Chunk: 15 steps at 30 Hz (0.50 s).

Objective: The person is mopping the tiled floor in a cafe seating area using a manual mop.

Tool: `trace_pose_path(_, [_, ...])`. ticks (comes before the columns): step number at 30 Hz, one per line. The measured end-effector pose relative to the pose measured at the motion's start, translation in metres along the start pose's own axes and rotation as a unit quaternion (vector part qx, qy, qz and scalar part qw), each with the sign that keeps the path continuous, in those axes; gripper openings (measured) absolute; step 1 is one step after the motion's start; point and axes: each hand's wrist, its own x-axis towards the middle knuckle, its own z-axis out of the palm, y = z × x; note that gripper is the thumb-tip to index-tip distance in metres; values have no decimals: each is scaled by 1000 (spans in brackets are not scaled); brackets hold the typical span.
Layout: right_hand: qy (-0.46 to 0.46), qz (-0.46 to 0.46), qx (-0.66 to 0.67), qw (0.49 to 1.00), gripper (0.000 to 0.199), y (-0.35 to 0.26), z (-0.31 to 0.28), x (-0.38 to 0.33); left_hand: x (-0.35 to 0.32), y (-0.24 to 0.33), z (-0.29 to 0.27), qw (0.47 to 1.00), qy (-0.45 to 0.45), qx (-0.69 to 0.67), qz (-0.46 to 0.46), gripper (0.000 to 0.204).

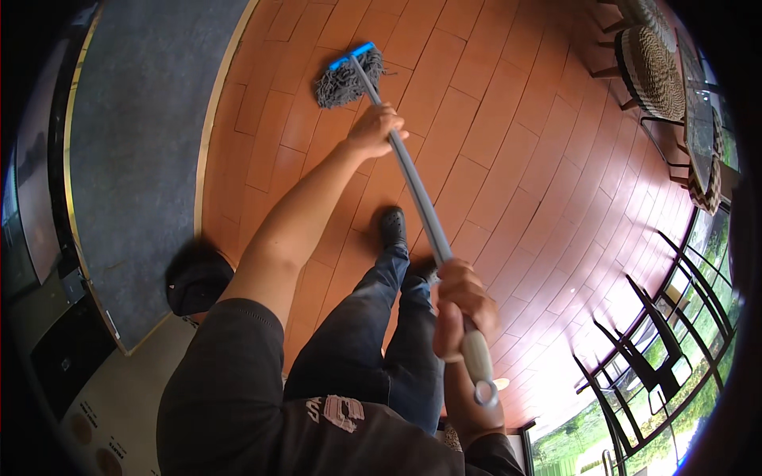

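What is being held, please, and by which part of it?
A string mop, by its pole: left hand toward the mophead, right hand near its other end.

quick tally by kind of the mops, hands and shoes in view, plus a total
mop: 1
hands: 2 (left hand, right hand)
shoes: 2 (left shoe, right shoe, the latter partly hidden)
total: 5
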Motion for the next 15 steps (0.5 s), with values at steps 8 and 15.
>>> trace_pose_path(8, [62,84,-118,987,26,-142,-20,-17,-26,143,30,986,-122,-110,3,6])
trace_pose_path(15, [-38,25,-126,991,12,-70,-44,-76,4,89,47,986,-87,-63,128,18])
